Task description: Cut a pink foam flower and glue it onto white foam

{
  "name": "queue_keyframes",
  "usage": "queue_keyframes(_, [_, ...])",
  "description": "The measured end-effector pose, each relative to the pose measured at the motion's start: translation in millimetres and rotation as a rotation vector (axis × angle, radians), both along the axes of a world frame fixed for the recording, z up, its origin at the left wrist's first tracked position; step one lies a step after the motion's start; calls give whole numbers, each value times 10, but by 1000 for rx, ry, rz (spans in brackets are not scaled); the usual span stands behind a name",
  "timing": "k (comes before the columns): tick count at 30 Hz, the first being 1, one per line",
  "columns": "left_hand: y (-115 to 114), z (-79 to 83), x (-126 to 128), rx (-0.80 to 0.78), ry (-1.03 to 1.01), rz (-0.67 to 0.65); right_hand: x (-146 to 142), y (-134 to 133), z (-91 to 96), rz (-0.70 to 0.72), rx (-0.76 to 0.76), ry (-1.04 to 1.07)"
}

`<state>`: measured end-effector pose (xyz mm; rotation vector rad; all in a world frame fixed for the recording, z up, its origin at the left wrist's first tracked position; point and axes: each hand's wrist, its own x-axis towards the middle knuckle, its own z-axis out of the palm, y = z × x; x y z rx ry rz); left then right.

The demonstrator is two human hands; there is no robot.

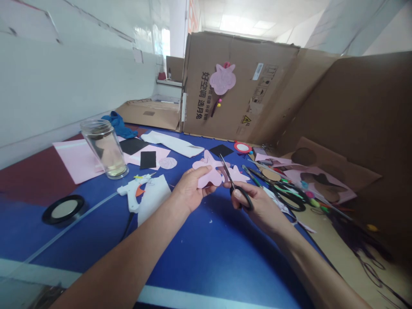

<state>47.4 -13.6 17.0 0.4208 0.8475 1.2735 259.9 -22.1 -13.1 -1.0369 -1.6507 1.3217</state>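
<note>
Between thumb and fingers, my left hand (189, 189) holds a pink paper cutout (210, 177) with a wavy, petal-like outline. My right hand (252, 199) grips black-handled scissors (229, 175), their blades pointing up and away beside the cutout's right edge. Whether the blades touch the paper I cannot tell. Behind my hands a smaller pink star-shaped piece (237, 174) lies on the blue table (202, 253). A black square (222, 150) rests just beyond the cutout.
At left stand a glass jar of liquid (107, 154), a white glue gun (131, 193) with a long glue stick, and a tape roll (63, 210). Paper scraps, scissors and cords crowd the right. A cardboard box (244, 94) with a hanging pink ornament (222, 80) rises behind.
</note>
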Motion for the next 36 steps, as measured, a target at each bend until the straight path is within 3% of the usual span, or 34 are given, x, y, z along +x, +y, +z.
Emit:
queue_keyframes(8, [-69,56,-10,49,-162,-165,-32,53,-29,-65,-27,96])
queue_keyframes(15, [-124,-9,-34,263,19,-343,-67,44,27,-59,13,129])
queue_keyframes(25, [-106,25,-163,493,272,-427,-128,14,103,-108,27,76])
queue_keyframes(32, [-97,-33,-110,552,464,-291,-204,31,97,-118,38,88])
queue_keyframes(36, [-101,-17,-22,562,506,-79,-247,39,67,-123,42,109])
